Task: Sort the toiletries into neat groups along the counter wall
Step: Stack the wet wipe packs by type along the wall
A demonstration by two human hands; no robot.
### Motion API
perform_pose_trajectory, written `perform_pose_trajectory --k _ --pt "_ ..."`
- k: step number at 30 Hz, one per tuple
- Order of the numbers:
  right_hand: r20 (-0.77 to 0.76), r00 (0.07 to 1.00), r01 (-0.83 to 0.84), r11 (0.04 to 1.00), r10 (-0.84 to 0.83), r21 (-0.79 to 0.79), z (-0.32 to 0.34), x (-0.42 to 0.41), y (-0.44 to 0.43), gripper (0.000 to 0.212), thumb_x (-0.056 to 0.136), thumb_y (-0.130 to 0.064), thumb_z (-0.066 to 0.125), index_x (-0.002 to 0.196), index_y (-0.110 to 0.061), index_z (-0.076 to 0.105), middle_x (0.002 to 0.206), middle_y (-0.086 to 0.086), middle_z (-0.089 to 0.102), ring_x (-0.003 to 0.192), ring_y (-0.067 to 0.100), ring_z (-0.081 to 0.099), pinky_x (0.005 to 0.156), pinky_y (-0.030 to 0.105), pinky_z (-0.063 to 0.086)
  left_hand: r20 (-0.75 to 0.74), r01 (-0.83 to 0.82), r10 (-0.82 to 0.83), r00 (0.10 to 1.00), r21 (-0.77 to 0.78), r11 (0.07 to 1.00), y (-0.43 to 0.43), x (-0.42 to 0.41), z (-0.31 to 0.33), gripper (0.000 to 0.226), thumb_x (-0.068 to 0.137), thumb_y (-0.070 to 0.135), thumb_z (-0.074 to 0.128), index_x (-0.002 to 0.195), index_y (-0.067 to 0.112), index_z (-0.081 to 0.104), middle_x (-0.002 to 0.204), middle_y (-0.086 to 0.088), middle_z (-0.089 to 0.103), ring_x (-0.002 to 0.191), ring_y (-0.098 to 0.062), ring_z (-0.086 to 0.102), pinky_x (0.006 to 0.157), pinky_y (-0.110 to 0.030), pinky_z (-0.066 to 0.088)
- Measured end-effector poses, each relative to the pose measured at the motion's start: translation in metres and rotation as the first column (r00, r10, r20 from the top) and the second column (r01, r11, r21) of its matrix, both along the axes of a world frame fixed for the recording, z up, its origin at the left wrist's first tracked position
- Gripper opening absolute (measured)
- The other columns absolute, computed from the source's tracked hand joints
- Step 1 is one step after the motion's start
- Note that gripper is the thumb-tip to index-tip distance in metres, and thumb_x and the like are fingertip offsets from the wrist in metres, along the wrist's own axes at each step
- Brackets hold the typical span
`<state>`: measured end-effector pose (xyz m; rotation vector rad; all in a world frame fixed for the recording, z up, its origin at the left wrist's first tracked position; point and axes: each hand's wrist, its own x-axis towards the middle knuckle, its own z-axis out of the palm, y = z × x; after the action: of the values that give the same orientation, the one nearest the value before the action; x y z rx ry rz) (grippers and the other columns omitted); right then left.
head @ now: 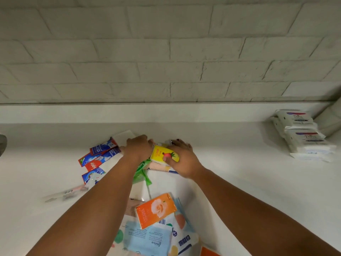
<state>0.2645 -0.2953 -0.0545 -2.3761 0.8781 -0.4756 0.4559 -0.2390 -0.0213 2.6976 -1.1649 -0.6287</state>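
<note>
Right hand (181,159) is pinching yellow pack (162,154) at 12 o'clock of pile (142,170), near wall (166,52). Left hand (138,147) is curling over pile, grip unclear. Should be lifting straight, grouping with orange pack (156,210) at 6.

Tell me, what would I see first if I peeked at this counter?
Two hands meet near the middle of the white counter, close to the wall: the right hand grips a yellow pack, and the left hand sits beside it. Nearer the camera lies an orange pack on a pile of packets, and a stack of white packs stands far right.
</note>
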Motion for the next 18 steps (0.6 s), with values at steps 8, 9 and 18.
perform_pose_trajectory --k 8,9,18 --pt "0.022 1.0 -0.001 1.0 0.0 0.03 0.002 -0.009 0.003 0.057 0.081 -0.047 0.064 0.134 -0.028 0.055 0.138 -0.004 0.053 0.134 0.018 0.04 0.109 0.039 0.031 0.044 0.057 -0.062 0.997 0.098 0.994 -0.014 -0.001 -0.01 0.042 0.089 0.051 0.034 0.084 0.021 0.062 0.092 -0.006 0.062 0.105 -0.033 0.047 0.098 -0.047 0.034" --pt "0.022 1.0 0.002 0.999 -0.003 0.049 0.002 -0.011 0.003 0.059 0.08 -0.047 0.064 0.134 -0.028 0.054 0.138 -0.005 0.053 0.133 0.016 0.04 0.11 0.038 0.031 0.04 0.049 -0.053 0.998 0.091 0.995 -0.017 0.004 -0.017 0.046 0.087 0.054 0.031 0.082 0.021 0.061 0.09 -0.006 0.062 0.103 -0.032 0.048 0.098 -0.048 0.034" --pt "0.133 0.94 0.243 0.89 -0.315 0.386 0.026 -0.016 -0.009 0.059 0.09 -0.033 0.068 0.142 -0.018 0.045 0.139 0.001 0.055 0.124 0.019 0.056 0.103 0.029 0.044 0.06 0.108 -0.094 0.994 -0.328 0.939 0.014 -0.016 0.012 0.027 0.102 0.041 0.043 0.092 0.025 0.062 0.097 -0.004 0.069 0.097 -0.031 0.058 0.076 -0.035 0.04"
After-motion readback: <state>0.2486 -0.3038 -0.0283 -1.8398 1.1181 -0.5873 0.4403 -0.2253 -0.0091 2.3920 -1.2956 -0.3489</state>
